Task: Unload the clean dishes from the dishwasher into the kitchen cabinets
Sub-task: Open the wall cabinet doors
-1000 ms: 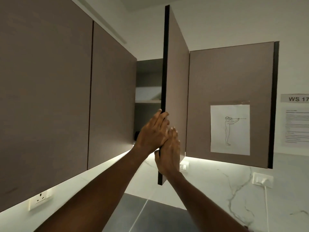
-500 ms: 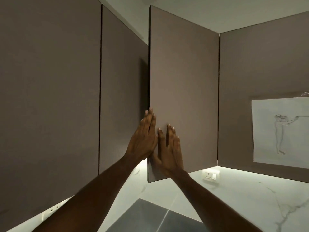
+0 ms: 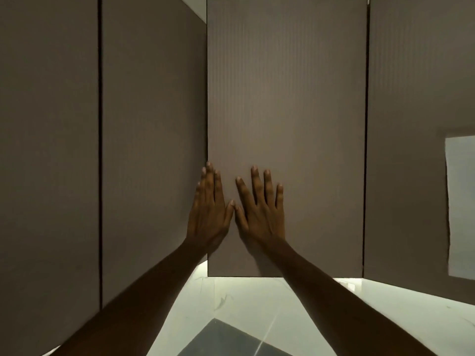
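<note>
A brown upper cabinet door (image 3: 286, 98) fills the middle of the view and lies flat in line with its neighbours. My left hand (image 3: 209, 211) presses flat on the door's lower left edge with straight fingers. My right hand (image 3: 261, 209) lies flat beside it on the same door, fingers spread. The two thumbs nearly touch. No dishes are in view and neither hand holds anything.
More closed brown cabinet doors (image 3: 151, 150) run along the left wall, and another door (image 3: 406, 150) sits to the right with a white paper sheet (image 3: 461, 206) taped on it. Below is a lit white marble backsplash (image 3: 257, 299) and a dark countertop (image 3: 226, 340).
The door has swung from standing edge-on and open to flat against the cabinet. Both hands moved with it and now lie spread on its face. The view came closer.
</note>
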Available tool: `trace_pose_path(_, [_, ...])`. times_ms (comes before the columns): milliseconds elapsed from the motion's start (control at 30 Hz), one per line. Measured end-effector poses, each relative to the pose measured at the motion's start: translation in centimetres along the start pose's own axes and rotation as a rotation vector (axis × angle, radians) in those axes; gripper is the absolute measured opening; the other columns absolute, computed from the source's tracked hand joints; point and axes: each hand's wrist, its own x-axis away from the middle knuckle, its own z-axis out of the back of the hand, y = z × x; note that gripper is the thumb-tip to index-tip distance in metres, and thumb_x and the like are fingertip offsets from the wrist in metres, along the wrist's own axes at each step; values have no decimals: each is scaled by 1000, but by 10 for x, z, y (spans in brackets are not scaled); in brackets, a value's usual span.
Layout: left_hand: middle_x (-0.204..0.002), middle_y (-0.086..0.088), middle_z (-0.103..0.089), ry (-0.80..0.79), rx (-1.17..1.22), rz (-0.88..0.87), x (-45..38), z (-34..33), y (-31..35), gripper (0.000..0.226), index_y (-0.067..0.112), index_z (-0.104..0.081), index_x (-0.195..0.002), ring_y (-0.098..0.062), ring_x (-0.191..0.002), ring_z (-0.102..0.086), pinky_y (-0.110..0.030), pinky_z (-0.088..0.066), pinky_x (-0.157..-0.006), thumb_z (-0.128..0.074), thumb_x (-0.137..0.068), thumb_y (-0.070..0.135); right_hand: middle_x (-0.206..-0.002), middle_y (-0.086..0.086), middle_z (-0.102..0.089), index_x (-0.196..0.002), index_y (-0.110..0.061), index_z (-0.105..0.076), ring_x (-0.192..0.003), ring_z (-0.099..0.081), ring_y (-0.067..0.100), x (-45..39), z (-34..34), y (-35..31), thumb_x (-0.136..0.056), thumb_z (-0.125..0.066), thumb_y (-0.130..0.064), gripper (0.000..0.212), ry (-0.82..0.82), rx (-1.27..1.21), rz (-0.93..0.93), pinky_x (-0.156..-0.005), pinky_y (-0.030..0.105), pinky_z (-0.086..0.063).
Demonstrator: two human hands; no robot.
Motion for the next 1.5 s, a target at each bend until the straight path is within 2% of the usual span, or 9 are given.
trace_pose_path(200, [-170, -12, 21, 21, 70, 32, -16, -55, -5, 80, 6, 11, -162, -25, -158, 16, -47, -10, -130, -32, -108, 45, -174, 6, 18, -167, -31, -1, -160, 16, 29, -10, -38, 20, -110, -33, -50, 68, -19, 64, 16, -128, 60, -6])
trace_pose_path(400, [-172, -11, 14, -25, -16, -11, -20, -112, -12, 75, 6, 5, -163, -24, -159, 12, -45, -15, -129, -26, -109, 46, -173, 7, 19, -168, -27, -5, -160, 17, 29, -10, -80, 48, -109, -31, -52, 69, -69, 175, 10, -129, 56, -3])
trace_pose_path(567, [-172, -14, 9, -94, -88, -71, -25, -162, -6, 72, 4, 1, -163, -26, -159, 9, -46, -17, -126, -5, -107, 49, -173, 12, 17, -168, -21, -5, -160, 14, 35, -9, -111, 73, -109, -31, -49, 70, -96, 264, 7, -127, 59, -7])
trace_pose_path(633, [-171, -18, 8, -77, -108, -66, -23, -179, -3, 71, 1, 1, -163, -29, -159, 6, -47, -16, -127, -5, -109, 47, -173, 15, 16, -167, -19, -2, -160, 14, 38, -9, -117, 74, -109, -28, -49, 71, -81, 278, 23, -126, 61, -8])
trace_pose_path(733, [-170, -23, 4, -8, -119, -68, -22, -199, -1, 69, -1, -1, -162, -34, -159, 3, -49, -16, -127, -17, -111, 43, -172, 18, 16, -167, -17, 1, -159, 14, 42, -11, -126, 75, -108, -29, -50, 74, -62, 312, 24, -125, 63, -8])
trace_pose_path(833, [-170, -23, 3, 24, -107, -48, -23, -202, 2, 70, -2, -2, -162, -33, -159, 3, -48, -14, -128, -23, -111, 41, -172, 19, 17, -167, -17, 1, -158, 14, 43, -11, -128, 74, -108, -27, -51, 74, -60, 322, 26, -125, 64, -6])
trace_pose_path(1067, [-170, -22, 7, 36, -83, -49, -23, -204, 2, 69, -1, 4, -162, -32, -159, 6, -46, -10, -129, -19, -111, 41, -172, 20, 16, -167, -16, 2, -158, 15, 43, -10, -125, 71, -109, -25, -50, 73, -60, 331, 22, -124, 64, -5])
trace_pose_path(1500, [-170, -22, 3, 90, -57, -45, -21, -203, 1, 66, -1, 3, -162, -31, -160, 1, -45, -14, -128, -12, -111, 38, -172, 20, 15, -167, -16, 3, -158, 15, 43, -8, -126, 68, -109, -21, -50, 71, -57, 345, 21, -124, 64, -5])
